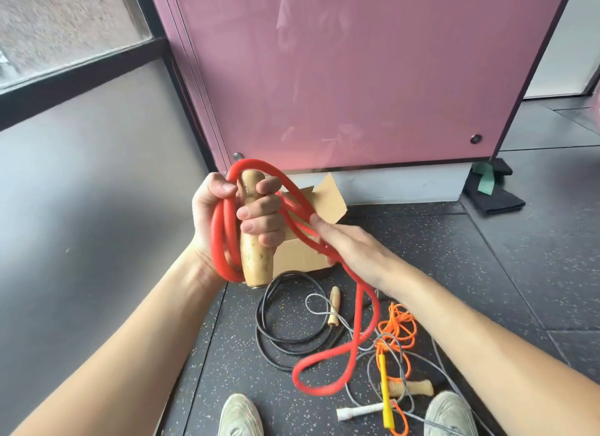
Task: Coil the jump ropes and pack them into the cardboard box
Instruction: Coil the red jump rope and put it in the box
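Above the speckled floor (pixel 454 273), before the open cardboard box (pixel 302 257) | step: coiling, about midway | left hand (pixel 227 218): fingers clamped round smooth wooden handle (pixel 256 260) plus glossy loops of red jump rope (pixel 360 315) | right hand (pixel 350 250): fingers straight along one strand, pinch underneath unclear | next: draw up limp tail, lay another loop | rope thick, rubbery, tubular

The left hand (pixel 227 221) and red rope (pixel 220 241) hide most of the cardboard box (pixel 300 257); the frame's bottom edge cuts off both shoes (pixel 240 416).
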### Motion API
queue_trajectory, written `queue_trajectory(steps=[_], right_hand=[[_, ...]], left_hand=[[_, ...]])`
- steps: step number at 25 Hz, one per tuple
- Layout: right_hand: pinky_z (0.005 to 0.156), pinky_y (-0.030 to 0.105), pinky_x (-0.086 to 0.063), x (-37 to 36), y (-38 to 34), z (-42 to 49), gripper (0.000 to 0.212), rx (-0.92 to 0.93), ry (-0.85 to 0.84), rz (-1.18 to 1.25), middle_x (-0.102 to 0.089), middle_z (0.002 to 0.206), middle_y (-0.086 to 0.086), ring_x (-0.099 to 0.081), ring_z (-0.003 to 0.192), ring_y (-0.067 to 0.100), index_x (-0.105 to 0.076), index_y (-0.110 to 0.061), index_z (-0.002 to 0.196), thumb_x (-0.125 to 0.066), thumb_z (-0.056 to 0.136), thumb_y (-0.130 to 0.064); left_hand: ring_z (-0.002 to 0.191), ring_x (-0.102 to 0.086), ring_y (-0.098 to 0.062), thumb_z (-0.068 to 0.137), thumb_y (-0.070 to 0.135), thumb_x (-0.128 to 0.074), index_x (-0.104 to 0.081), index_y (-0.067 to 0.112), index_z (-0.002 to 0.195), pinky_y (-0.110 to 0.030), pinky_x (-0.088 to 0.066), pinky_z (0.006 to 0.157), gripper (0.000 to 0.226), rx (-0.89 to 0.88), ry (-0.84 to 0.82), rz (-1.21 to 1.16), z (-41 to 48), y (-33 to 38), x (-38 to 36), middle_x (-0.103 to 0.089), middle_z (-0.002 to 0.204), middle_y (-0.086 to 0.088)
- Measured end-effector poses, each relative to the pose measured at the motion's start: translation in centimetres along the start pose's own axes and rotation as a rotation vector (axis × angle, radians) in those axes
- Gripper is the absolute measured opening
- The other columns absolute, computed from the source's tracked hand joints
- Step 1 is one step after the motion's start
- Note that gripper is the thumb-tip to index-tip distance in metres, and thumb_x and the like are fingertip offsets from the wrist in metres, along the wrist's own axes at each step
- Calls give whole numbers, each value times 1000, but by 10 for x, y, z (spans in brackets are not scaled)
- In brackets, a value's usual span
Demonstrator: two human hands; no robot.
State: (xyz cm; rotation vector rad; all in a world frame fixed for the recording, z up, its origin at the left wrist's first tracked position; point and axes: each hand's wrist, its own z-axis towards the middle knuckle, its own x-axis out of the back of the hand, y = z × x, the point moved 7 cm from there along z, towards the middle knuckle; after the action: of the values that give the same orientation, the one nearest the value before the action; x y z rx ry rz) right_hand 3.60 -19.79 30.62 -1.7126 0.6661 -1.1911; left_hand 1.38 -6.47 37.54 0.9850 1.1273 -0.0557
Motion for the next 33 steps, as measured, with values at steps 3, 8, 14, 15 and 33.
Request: queue_trajectory(steps=[3,8,14,15,33], right_hand=[[73,25,-50,14,-11,4,57,131,190,-96,-68,73,0,-66,75,16,-66,-24,88,-34,93,-71],[61,9,-34,25,-36,-9,30,586,636,-217,-55,69,-8,-46,65,9,-61,-10,79,-60,101,-32],[62,27,-34,15,-45,-7,52,642,430,-46,-39,61,-7,-42,63,10,-38,-18,47,-59,93,-35],[66,27,-35,9,-44,-5,51,612,283,-37,-40,61,-8,-42,64,8,-35,-20,45,-62,87,-32],[111,46,-38,8,138,-28,97,-724,-880,-1347,-65,132,-11,-60,120,22,-65,-35,125,-94,36,-61]], left_hand=[[52,-40,-16,71,23,-53,-39,13,89,-33,-41,60,25,-3,-28,-21,-3,2,1,-40,60,2],[55,-43,-13,73,26,-56,-45,12,93,-31,-44,64,27,-19,66,-101,-8,8,14,-42,63,4],[47,-48,-11,66,30,-57,-50,12,82,-27,-51,54,25,-121,363,-26,-9,12,36,-45,57,6],[47,-47,-10,67,31,-55,-50,12,79,-27,-51,52,23,-139,397,-19,-8,15,38,-44,57,7],[55,-52,-12,76,25,-57,-40,28,85,-31,-53,68,19,-209,292,-331,-26,39,36,-51,62,6]])
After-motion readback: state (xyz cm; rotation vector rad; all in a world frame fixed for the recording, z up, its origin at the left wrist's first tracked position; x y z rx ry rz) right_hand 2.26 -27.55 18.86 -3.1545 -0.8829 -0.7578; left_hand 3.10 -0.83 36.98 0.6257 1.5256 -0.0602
